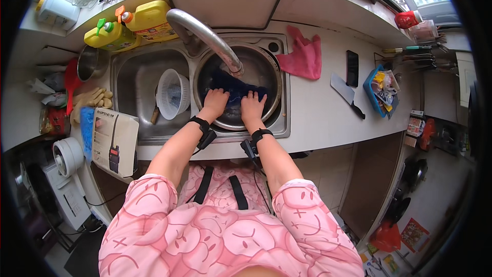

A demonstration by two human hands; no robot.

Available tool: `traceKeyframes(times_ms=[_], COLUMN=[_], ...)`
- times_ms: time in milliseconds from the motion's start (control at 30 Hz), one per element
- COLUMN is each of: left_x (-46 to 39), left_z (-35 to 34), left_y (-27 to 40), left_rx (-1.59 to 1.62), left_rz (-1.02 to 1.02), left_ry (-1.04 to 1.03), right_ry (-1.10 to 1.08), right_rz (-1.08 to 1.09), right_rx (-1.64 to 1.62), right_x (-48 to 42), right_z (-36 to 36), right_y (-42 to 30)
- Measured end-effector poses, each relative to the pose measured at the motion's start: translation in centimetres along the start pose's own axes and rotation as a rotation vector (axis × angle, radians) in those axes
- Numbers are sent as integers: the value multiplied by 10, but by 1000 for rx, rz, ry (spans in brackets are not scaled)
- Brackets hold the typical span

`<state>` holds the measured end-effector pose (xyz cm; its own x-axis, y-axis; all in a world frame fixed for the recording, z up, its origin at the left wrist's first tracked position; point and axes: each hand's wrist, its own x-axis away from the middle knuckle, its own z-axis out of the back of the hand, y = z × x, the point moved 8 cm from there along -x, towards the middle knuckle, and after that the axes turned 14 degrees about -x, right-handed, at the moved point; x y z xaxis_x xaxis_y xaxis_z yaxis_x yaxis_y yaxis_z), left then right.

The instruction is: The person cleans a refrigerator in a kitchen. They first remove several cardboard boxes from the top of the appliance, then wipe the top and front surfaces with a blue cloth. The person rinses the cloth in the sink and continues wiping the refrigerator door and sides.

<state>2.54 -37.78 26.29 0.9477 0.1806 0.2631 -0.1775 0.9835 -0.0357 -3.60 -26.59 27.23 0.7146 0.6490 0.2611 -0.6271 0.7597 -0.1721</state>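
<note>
A round metal basin (277, 96) sits in the right bowl of a stainless steel double sink (200, 137), under the curved metal faucet (209, 32). Dark blue cloth (236, 86) lies in the basin, looking wet. My left hand (216, 102) rests on the cloth's near left edge, fingers pointing forward. On its near right edge is my right hand (252, 107), fingers somewhat spread. Whether either hand grips the cloth cannot be told, as the fingertips meet dark fabric. A white plastic colander (163, 94) stands tilted in the left bowl, over a wooden-handled utensil (155, 115).
Right of the sink lie a pink cloth (307, 57), a cleaver (344, 88), a smartphone (352, 68) and a blue basket (369, 88) of packets. At left are yellow detergent jugs (155, 19), a metal pot (90, 63), rubber gloves (86, 100) and a radio box (115, 138).
</note>
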Motion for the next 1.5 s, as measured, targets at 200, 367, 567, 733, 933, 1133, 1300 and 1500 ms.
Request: traceKeyframes(times_ms=[200,367,567,733,933,1133,1300,1500], left_x=[4,15,-5,-17,2,7,9,17], left_z=[66,142,134,56,-10,64,55,93], left_y=[-51,-61,-85,-39,39,9,9,-7], left_rx=[985,1010,531,96,-10,464,762,969], left_rz=[34,34,232,229,-118,-22,-17,97], left_ry=[36,173,174,143,-257,24,118,95], right_ry=[-94,-40,264,139,-17,139,212,476], right_rz=[-16,-19,-52,-98,169,230,70,-298], right_rx=[-1210,-1669,-775,-612,-307,-820,-1483,-2024], right_x=[-10,-5,-17,-23,-3,16,35,12], right_z=[41,114,129,52,-28,124,195,118], right_y=[56,68,58,30,22,-13,10,87])
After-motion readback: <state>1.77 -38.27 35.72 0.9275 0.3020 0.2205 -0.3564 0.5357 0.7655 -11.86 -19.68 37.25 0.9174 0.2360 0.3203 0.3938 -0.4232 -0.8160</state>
